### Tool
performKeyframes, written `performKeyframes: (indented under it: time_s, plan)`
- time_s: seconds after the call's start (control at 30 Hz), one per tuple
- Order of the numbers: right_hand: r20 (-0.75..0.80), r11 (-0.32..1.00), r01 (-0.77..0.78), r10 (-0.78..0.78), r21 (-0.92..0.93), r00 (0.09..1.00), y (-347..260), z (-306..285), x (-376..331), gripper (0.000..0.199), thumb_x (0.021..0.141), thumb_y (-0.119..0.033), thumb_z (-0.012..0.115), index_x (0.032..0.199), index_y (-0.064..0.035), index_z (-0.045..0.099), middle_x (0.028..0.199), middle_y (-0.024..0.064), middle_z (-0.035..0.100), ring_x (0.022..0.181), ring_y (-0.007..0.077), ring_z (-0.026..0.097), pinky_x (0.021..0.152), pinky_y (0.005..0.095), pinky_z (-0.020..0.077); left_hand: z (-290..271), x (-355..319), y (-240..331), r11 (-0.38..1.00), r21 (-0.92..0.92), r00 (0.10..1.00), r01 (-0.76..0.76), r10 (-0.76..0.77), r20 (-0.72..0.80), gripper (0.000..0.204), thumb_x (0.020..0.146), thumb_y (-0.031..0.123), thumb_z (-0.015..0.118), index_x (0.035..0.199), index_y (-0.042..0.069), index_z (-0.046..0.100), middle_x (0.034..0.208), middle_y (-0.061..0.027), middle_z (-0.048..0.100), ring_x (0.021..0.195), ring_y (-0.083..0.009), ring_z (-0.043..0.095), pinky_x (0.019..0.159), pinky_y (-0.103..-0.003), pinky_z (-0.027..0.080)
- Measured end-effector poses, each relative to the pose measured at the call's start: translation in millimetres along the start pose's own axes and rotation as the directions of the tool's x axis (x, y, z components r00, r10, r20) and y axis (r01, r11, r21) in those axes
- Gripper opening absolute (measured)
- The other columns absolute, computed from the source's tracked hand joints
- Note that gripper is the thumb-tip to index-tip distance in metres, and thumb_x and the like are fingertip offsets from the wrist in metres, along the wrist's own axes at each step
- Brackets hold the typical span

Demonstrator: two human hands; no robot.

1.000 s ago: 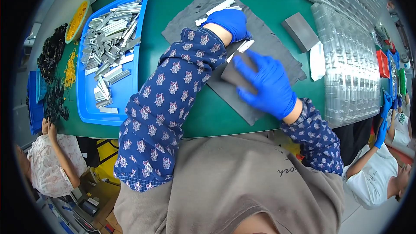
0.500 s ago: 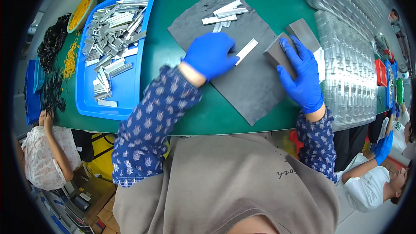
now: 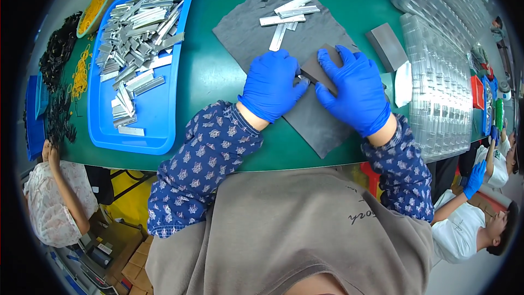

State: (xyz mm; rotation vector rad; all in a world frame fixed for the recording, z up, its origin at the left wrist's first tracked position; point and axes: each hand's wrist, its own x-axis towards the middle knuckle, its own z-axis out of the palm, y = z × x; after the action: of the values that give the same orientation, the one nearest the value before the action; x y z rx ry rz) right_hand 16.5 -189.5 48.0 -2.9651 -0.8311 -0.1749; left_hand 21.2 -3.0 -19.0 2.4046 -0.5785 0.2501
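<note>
My left hand (image 3: 273, 86), in a blue glove, rests over the dark grey mat (image 3: 245, 27) with its fingers curled down. A bright end of a metal strip (image 3: 302, 78) shows at its thumb; the rest is hidden under the hand. Close beside it, my right hand (image 3: 355, 92), also gloved in blue, grips a dark grey rectangular block (image 3: 318, 69) whose left end meets the strip near my left fingertips. Just beyond my hands, several flat silver metal strips (image 3: 283, 20) lie in a loose pile on the mat.
To the left, a blue tray (image 3: 158, 120) holds many metal strips. Beyond it are a bowl of yellow bands (image 3: 94, 11) and black pieces (image 3: 60, 57). At the right stand a second grey block (image 3: 387, 46), a white wad (image 3: 403, 84) and stacked clear plastic trays (image 3: 439, 87). Co-workers sit at both sides.
My right hand has brought the block leftward to my left hand. My left hand has moved slightly down and right, onto the strip that lay bare on the mat.
</note>
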Motion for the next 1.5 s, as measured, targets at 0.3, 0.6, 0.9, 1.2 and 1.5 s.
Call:
performKeyframes:
  time_s: [0.3, 0.6, 0.9, 1.2, 1.5]
  plan:
    - [-0.017, 0.998, -0.068, 0.068, -0.015, 0.998, 4, 3, 4, 0.056, 0.075, -0.031, 0.068, 0.125, -0.0097, 0.06, 0.114, 0.0247, 0.06, 0.097, 0.0394, 0.058, 0.086, 0.0448, 0.0474, 3, 0, 1, 1.0, 0.014, 0.999, -0.018, 0.018, -0.042, 0.022, 0.072, 0.028, 0.071, 0.078, 0.009, 0.061, 0.08, -0.0095, 0.056, 0.08, -0.0295, 0.057, 0.069, -0.044, 0.043]
    - [0.027, 0.999, -0.044, 0.044, -0.002, 0.999, 7, 1, 8, 0.056, 0.074, -0.03, 0.067, 0.125, -0.0106, 0.059, 0.117, 0.0238, 0.059, 0.092, 0.0386, 0.059, 0.08, 0.0441, 0.0487, 3, 1, -2, 1.0, -0.012, 0.999, -0.027, 0.027, -0.042, 0.021, 0.072, 0.028, 0.071, 0.078, 0.01, 0.061, 0.08, -0.0089, 0.056, 0.079, -0.0288, 0.056, 0.069, -0.044, 0.042]
    - [-0.09, 0.98, -0.184, 0.176, -0.082, 0.98, 42, 8, 15, 0.056, 0.075, -0.033, 0.066, 0.126, -0.0097, 0.059, 0.118, 0.023, 0.058, 0.097, 0.0371, 0.058, 0.081, 0.0457, 0.046, 4, -1, 0, 0.998, -0.046, 0.998, -0.031, 0.028, -0.06, 0.021, 0.072, 0.027, 0.071, 0.076, 0.009, 0.061, 0.08, -0.0088, 0.056, 0.079, -0.0288, 0.056, 0.069, -0.043, 0.043]
    - [-0.092, 0.988, -0.149, 0.144, -0.047, 0.985, 27, -5, 5, 0.055, 0.075, -0.033, 0.067, 0.126, -0.0121, 0.06, 0.119, 0.0229, 0.057, 0.098, 0.0375, 0.058, 0.083, 0.0459, 0.0458, -1, -1, 2, 0.998, -0.064, 1.0, 0.009, -0.01, -0.017, 0.022, 0.073, 0.027, 0.071, 0.077, 0.01, 0.06, 0.081, -0.0089, 0.055, 0.081, -0.0285, 0.056, 0.07, -0.043, 0.042]
    - [0.115, 0.992, -0.123, 0.126, -0.033, 0.985, 17, -11, 15, 0.055, 0.075, -0.032, 0.067, 0.123, -0.0056, 0.059, 0.109, 0.0232, 0.06, 0.091, 0.0378, 0.058, 0.081, 0.0453, 0.0473, -1, 0, 3, 0.998, -0.065, 1.0, 0.016, -0.016, -0.013, 0.022, 0.073, 0.027, 0.071, 0.078, 0.01, 0.06, 0.081, -0.0092, 0.055, 0.081, -0.0288, 0.056, 0.07, -0.043, 0.041]
